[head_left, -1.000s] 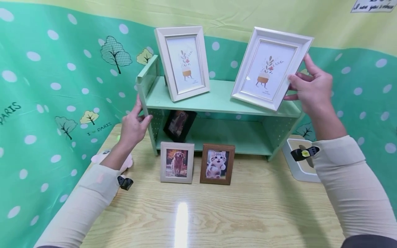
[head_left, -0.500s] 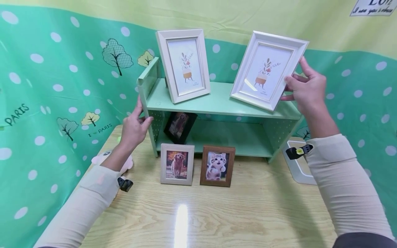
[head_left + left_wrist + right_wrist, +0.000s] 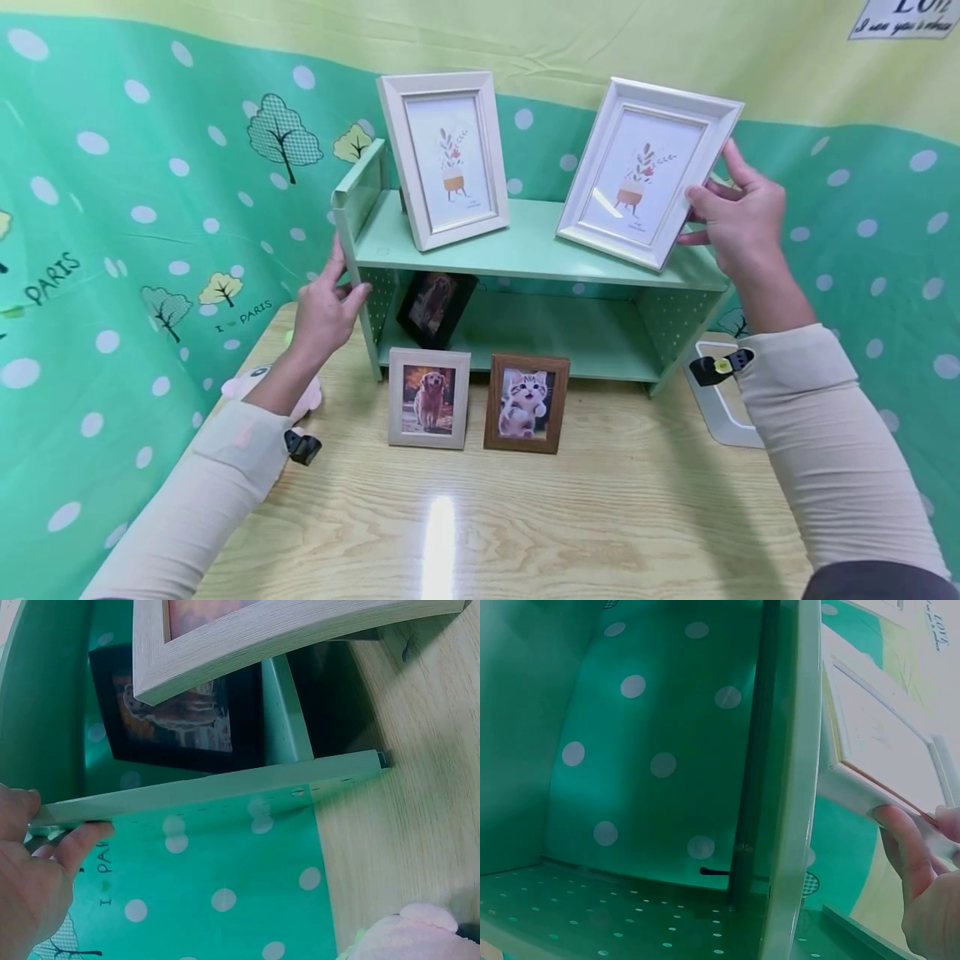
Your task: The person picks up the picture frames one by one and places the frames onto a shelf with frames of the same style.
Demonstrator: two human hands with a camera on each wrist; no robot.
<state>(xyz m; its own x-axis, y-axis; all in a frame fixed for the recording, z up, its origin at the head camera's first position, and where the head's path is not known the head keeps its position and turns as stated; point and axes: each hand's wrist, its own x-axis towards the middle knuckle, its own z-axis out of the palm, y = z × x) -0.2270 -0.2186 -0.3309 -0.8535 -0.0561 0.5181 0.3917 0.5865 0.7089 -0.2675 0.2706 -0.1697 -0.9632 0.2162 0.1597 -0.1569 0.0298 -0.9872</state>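
My right hand (image 3: 750, 217) pinches the right edge of a white picture frame (image 3: 652, 167) with a plant print. That frame leans tilted over the right part of the top of a green shelf unit (image 3: 540, 242); whether its lower edge touches the board is unclear. At the left side panel (image 3: 210, 789), my left hand (image 3: 322, 308) grips the edge, thumb in front, partly hidden behind the panel. A matching cream picture frame (image 3: 450, 167) stands on the top's left part. On the lower level, a black picture frame (image 3: 435, 304) leans sideways.
On the wooden table (image 3: 525, 525), a pale dog-photo frame (image 3: 429, 400) and a brown kitten-photo frame (image 3: 527, 404) stand before the shelf. A pink plush toy (image 3: 306, 396) lies behind my left forearm. A white-rimmed object (image 3: 723, 417) sits at right; a dotted curtain (image 3: 180, 250) hangs behind.
The white frame and my right hand have shifted slightly left and down, the frame's tilt nearly unchanged. My left hand stays at the side panel. The head view has shifted slightly.
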